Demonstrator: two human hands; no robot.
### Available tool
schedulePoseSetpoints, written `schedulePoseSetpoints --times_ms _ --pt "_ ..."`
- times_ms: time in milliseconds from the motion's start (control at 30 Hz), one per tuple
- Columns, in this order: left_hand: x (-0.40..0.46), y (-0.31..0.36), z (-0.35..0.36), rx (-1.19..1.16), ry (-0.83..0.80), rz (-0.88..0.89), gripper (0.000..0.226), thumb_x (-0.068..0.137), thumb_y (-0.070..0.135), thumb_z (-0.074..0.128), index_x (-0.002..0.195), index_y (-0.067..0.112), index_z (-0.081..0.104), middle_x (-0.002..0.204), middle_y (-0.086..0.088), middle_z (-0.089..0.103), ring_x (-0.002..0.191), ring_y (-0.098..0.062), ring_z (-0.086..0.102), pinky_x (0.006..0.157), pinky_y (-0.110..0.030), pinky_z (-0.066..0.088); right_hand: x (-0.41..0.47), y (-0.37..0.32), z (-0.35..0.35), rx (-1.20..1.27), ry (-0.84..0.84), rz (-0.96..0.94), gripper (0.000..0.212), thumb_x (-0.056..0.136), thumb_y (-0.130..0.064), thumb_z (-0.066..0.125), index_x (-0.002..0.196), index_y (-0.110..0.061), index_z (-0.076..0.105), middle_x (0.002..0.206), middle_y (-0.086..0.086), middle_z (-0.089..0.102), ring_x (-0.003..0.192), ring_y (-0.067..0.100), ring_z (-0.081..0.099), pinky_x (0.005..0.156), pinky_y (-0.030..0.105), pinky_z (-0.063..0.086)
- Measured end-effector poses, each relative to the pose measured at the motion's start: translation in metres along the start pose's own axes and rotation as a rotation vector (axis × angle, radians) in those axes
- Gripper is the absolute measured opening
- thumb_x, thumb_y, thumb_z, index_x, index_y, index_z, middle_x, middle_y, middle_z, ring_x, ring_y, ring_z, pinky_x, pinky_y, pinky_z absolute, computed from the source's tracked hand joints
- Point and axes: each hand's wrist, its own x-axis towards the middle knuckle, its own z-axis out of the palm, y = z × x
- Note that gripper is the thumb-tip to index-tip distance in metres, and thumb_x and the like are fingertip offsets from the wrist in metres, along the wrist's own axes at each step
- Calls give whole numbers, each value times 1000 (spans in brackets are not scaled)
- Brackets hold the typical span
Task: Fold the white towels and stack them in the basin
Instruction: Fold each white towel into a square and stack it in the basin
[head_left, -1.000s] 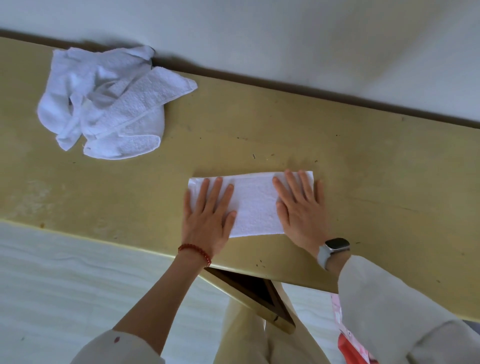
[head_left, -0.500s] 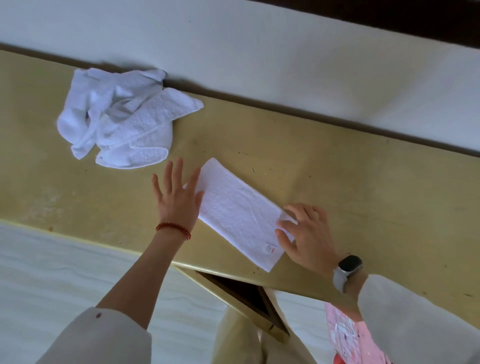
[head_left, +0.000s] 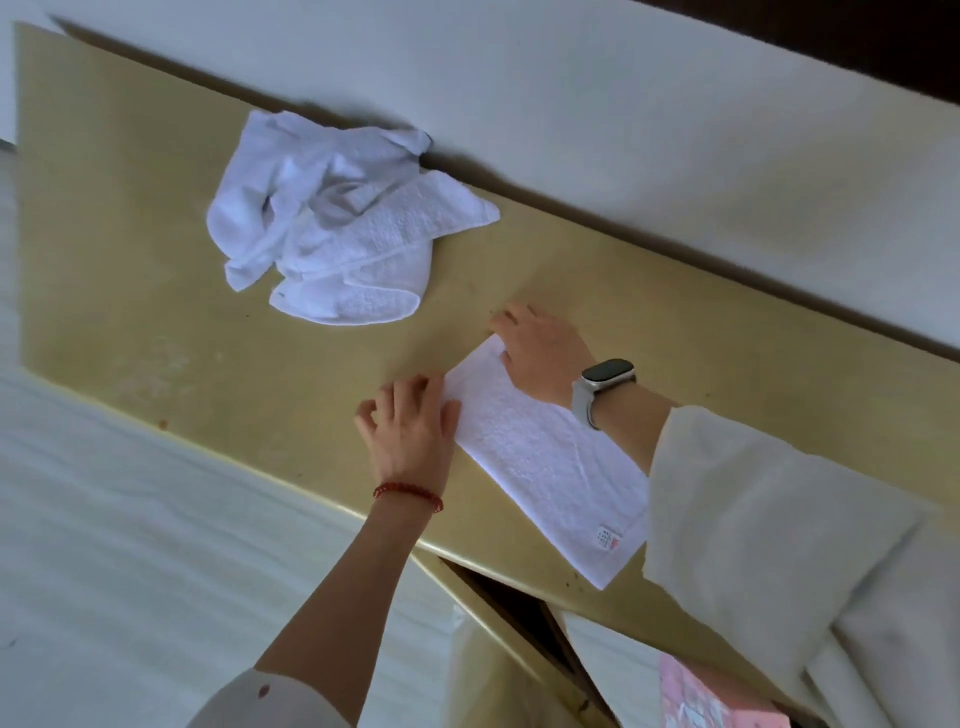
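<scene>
Both hands have shifted to the folded towel's (head_left: 540, 457) far end, left hand (head_left: 413, 428) and right hand (head_left: 540, 353) pinching its corners (fingers curled) on the desk (head_left: 156, 291).

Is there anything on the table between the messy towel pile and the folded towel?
No. The head view shows only bare yellow table between the pile and the folded towel.

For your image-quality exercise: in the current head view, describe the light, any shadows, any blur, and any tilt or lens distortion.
Head view: soft, even light with no glare; a dark shadow band runs where the table meets the wall, and the towel pile casts only a faint shadow. Slight motion blur softens the left hand and right hand. The frame is tilted, so table edges run diagonally; wide-angle stretch shows at the sleeve.
</scene>
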Motion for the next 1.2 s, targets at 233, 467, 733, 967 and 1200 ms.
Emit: schedulePoseSetpoints --times_ms 233,467,733,967,1200 --pt "0 5 1 -33 9 -46 25 69 17 77 94 15 70 86 -6 65 74 -27 60 72 -42 45 20 3 -21 361 -285 103 26 87 -20 52 70 -17 33 70 -2 36 61 14 34 56 26 29" --pt "9 13 -8 -80 -170 -138 37 75 15 65 113 16 60 120 -3 56 119 -27 46 93 -48 29 10 11 -36 509 -166 -102 11 88 -6 50 80 -6 59 73 -1 53 67 15 46 59 22 34" --pt "33 7 -32 -281 -320 -280 15 83 23 63 95 14 61 110 0 57 106 -22 49 88 -33 32 -13 39 -54 528 -30 -264 25 88 -3 52 110 -5 63 89 -1 61 77 15 57 70 13 39" --pt "26 36 -61 -394 118 -208 11 72 -12 59 80 -5 59 79 -15 64 51 -34 57 44 -35 46 -25 49 -66 554 237 -400 13 82 6 57 91 2 66 88 14 61 76 23 58 74 21 45" --pt "-42 59 -43 -579 -55 -73 27 63 -14 72 87 -4 65 89 -16 65 58 -21 65 57 -16 45 -88 77 -22 414 167 -497 19 73 18 58 85 6 66 85 20 57 67 32 60 57 41 52"
